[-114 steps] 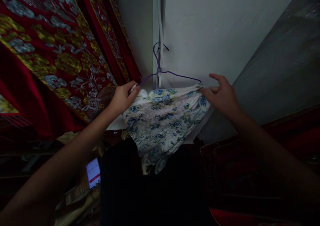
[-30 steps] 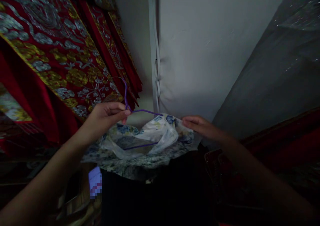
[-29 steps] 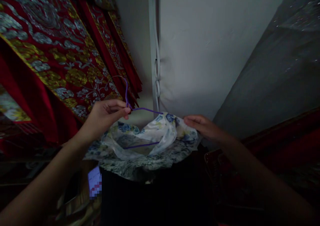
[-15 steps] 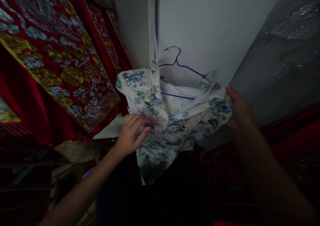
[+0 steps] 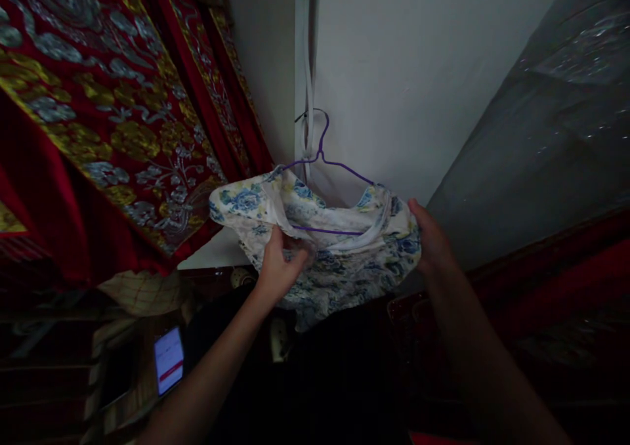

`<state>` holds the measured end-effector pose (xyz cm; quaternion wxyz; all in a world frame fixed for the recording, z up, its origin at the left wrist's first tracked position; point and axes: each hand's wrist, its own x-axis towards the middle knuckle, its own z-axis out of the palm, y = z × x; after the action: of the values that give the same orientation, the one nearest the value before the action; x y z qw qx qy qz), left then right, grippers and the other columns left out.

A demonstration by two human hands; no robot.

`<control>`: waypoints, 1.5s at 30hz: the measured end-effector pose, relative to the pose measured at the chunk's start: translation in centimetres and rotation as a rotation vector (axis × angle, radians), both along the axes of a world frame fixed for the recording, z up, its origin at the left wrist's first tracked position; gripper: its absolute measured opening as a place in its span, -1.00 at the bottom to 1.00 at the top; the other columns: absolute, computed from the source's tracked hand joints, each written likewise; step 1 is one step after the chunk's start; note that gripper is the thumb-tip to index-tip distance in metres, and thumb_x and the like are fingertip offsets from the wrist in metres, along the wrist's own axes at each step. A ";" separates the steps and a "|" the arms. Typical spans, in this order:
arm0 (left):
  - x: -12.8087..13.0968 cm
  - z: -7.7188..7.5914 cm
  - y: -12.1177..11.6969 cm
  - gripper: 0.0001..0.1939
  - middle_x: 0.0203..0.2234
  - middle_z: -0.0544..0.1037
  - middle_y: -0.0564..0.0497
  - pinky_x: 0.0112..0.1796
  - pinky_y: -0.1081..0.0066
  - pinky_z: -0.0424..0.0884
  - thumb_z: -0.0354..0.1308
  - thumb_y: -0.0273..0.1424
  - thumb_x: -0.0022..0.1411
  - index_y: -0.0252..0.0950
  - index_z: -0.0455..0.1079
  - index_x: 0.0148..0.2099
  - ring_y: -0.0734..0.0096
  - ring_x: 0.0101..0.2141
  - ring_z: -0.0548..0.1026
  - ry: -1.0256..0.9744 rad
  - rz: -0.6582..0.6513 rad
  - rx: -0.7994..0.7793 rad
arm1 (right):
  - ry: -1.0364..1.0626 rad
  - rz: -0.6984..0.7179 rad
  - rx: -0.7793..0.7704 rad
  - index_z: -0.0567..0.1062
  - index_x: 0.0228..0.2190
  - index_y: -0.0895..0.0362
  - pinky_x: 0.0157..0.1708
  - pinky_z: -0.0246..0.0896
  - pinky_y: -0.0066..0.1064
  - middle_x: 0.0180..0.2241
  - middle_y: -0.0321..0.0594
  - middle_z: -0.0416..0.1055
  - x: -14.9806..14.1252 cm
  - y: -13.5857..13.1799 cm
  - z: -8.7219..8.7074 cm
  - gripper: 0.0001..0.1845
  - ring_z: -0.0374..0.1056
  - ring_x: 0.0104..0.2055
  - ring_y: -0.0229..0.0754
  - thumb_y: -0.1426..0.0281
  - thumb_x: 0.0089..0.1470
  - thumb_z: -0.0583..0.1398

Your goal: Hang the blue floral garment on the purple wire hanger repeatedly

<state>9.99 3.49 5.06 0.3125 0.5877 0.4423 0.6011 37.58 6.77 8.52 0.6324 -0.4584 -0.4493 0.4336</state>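
A white blouse with blue and yellow flowers [image 5: 344, 271] hangs on a purple wire hanger [image 5: 347, 169]. The hanger's hook loops by a white cord [image 5: 309, 71], and its lower bar shows through the open neckline. My left hand [image 5: 280, 268] has its thumb and fingers closed on the front neck edge of the blouse. At the right shoulder, my right hand [image 5: 430, 238] grips the blouse's side, its fingers partly hidden behind the cloth.
Red cloth with gold and silver embroidery [image 5: 142, 136] hangs on the left. A pale wall [image 5: 394, 71] stands behind, with clear plastic sheeting [image 5: 556, 110] at the right. Below left lies a lit phone [image 5: 168, 360]. Dark red things [image 5: 556, 268] sit low on the right.
The blouse and hanger have shifted left and down, and the hook now meets the white cord. The neckline lies more evenly. My left hand has closed on the neck edge; the phone has come into view.
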 end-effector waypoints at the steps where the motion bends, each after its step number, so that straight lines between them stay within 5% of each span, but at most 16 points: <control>1: 0.2 0.2 -0.2 -0.70 -0.38 0.51 0.03 -0.26 0.36 0.36 0.32 -0.30 0.06 -0.21 0.36 -0.17 0.27 -0.33 0.48 -0.001 -0.008 -0.010 | 0.010 -0.008 -0.009 0.52 -0.42 0.00 -0.29 0.46 -0.11 -0.46 -0.19 0.55 -0.1 0.0 0.0 -0.54 0.55 -0.25 0.07 -0.13 -0.06 0.23; 6: 0.1 0.6 -0.6 -0.74 -0.50 0.38 0.09 -0.33 0.42 0.31 0.25 -0.18 0.21 -0.22 0.32 -0.38 0.38 -0.41 0.37 -0.172 0.048 0.014 | 0.108 -0.211 0.072 0.49 -0.38 0.03 -0.20 0.43 -0.17 -0.40 -0.21 0.54 -0.4 -0.3 -1.1 -0.60 0.52 -0.21 0.02 -0.03 -0.04 0.29; 11: 0.0 -1.9 -2.8 -0.69 -0.55 0.31 0.12 -0.38 0.44 0.28 0.26 -0.13 0.21 -0.22 0.33 -0.39 0.44 -0.48 0.30 -0.371 0.050 -0.083 | 0.041 -0.680 0.180 0.47 -0.24 0.04 0.02 0.32 -0.22 -0.16 -0.21 0.49 -2.0 -4.4 -8.3 -0.63 0.41 -0.09 -0.07 0.10 -0.04 0.34; 13: 0.5 -3.1 -4.0 -0.68 -0.54 0.30 0.12 -0.40 0.44 0.26 0.26 -0.11 0.22 -0.21 0.33 -0.39 0.44 -0.48 0.29 -0.442 0.072 -0.124 | 0.016 -0.524 0.019 0.48 -0.27 0.02 -0.06 0.34 -0.21 -0.17 -0.20 0.49 -4.4 -7.0 -11.5 -0.65 0.41 -0.16 -0.06 0.04 0.03 0.30; 16: 1.2 -3.6 -5.4 -0.68 -0.54 0.29 0.12 -0.44 0.48 0.22 0.29 -0.13 0.21 -0.22 0.34 -0.40 0.47 -0.49 0.27 -0.521 0.072 -0.150 | -0.052 0.060 -0.145 0.50 -0.29 0.05 -0.25 0.36 -0.21 -0.31 -0.16 0.52 -9.3 -9.5 -13.5 -0.53 0.41 -0.32 -0.05 -0.10 0.09 0.21; 18: 1.4 -3.2 -5.9 -0.67 -0.57 0.28 0.13 -0.47 0.51 0.18 0.32 -0.15 0.21 -0.25 0.35 -0.41 0.50 -0.52 0.23 -0.548 0.033 -0.146 | -0.078 0.250 -0.109 0.48 -0.25 0.04 -0.30 0.34 -0.27 -0.31 -0.19 0.51 -12.1 -9.9 -12.9 -0.49 0.40 -0.35 -0.09 -0.14 0.08 0.21; 24: 0.2 -1.7 -7.5 -0.68 -0.59 0.31 0.14 -0.50 0.58 0.13 0.38 -0.17 0.19 -0.29 0.42 -0.38 0.56 -0.54 0.20 -0.606 0.000 -0.108 | -0.104 0.269 0.066 0.42 -0.44 0.09 -0.39 0.17 -0.43 -0.49 -0.31 0.35 -14.7 -9.2 -9.1 -0.59 0.26 -0.42 -0.24 0.04 0.26 0.14; 36: 1.8 -1.3 -8.8 -0.76 -0.56 0.39 0.13 -0.49 0.60 0.23 0.36 -0.22 0.24 -0.28 0.45 -0.32 0.59 -0.55 0.28 -0.647 -0.125 -0.142 | 0.087 0.225 -0.030 0.41 -0.46 0.10 -0.53 0.13 -0.49 -0.58 -0.37 0.36 -14.6 -10.9 -8.3 -0.63 0.23 -0.55 -0.31 0.08 0.19 0.24; 41: 0.8 -4.0 -7.5 -0.80 -0.32 0.58 0.00 -0.20 0.42 0.45 0.25 -0.25 0.28 -0.25 0.54 -0.13 0.36 -0.27 0.55 -0.629 -0.139 -0.030 | 0.103 0.226 -0.078 0.44 -0.51 0.12 -0.56 0.09 -0.48 -0.59 -0.31 0.42 -13.7 -11.0 -8.1 -0.61 0.23 -0.59 -0.32 0.07 0.11 0.28; 45: 0.4 -7.5 -6.6 -0.64 -0.09 0.61 -0.10 0.03 0.27 0.38 0.26 -0.44 0.19 -0.26 0.49 0.05 0.20 -0.05 0.54 -0.162 -0.143 -0.086 | 0.068 0.325 -0.140 0.52 -0.52 0.15 -0.58 0.02 -0.48 -0.64 -0.28 0.41 -13.5 -10.7 -8.4 -0.62 0.19 -0.62 -0.33 0.08 0.06 0.27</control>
<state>10.36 -3.07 -2.40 0.4142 0.5535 0.3979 0.6032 24.11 -3.97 0.16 0.5352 -0.4080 -0.4645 0.5756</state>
